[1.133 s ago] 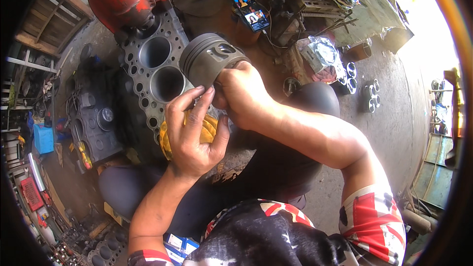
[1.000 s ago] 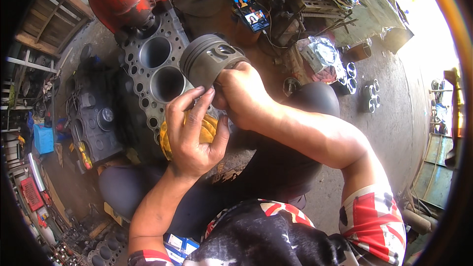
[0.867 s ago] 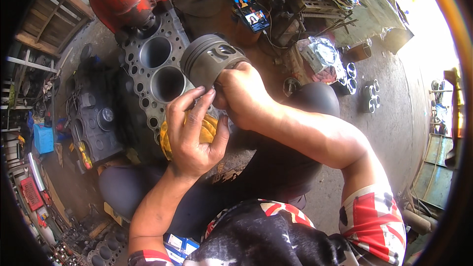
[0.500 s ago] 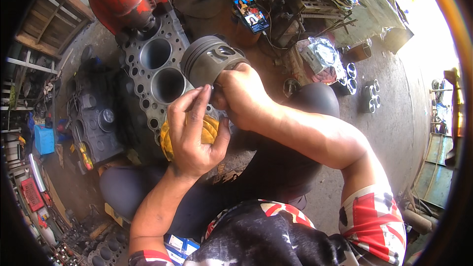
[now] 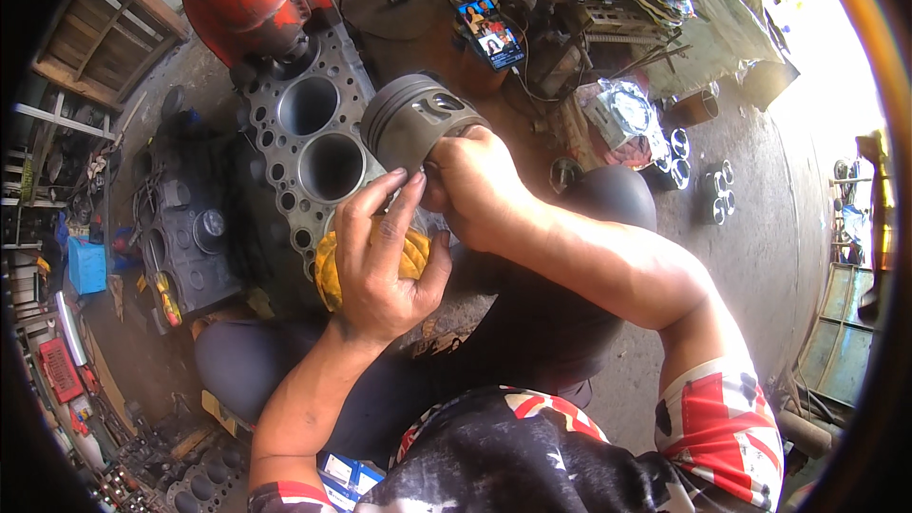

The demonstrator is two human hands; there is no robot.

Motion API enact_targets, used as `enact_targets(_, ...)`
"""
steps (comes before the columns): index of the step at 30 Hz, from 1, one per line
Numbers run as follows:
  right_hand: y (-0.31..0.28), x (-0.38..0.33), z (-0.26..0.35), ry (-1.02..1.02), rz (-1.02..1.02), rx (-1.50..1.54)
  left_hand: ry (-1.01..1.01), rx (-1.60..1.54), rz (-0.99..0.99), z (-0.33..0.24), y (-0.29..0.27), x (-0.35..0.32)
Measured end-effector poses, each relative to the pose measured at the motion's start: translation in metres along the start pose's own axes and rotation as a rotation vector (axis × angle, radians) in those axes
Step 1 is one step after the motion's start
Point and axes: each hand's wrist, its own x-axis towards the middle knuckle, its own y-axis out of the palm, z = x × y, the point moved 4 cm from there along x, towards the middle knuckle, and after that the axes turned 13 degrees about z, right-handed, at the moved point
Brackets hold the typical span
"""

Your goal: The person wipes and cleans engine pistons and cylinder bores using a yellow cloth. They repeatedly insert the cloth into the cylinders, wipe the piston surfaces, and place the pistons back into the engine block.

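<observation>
Piston (image 5: pixel 415 121) in right hand (image 5: pixel 475 190) grip

Grey ringed piston (image 5: pixel 415 119), tilted, held above engine block (image 5: pixel 313 147)

Strong daylight was cast from the upper right, where the concrete floor (image 5: pixel 760 228) was washed out by glare. The left side was left in dim shadow. Straight edges were bent and darkened by fisheye distortion toward the rim.
</observation>
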Motion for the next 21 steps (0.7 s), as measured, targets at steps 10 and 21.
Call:
enact_targets(10, -0.0012, -0.0015, -0.0002, -0.024, -0.021, -0.022, -0.004, 0.008, 0.050, 0.0002, -0.0015, -0.0024)
enact_targets(21, -0.0014, -0.0008, 0.0007, -0.006, 0.015, 0.016, -0.005, -0.046, -0.009, 0.0003, 0.0007, -0.0016)
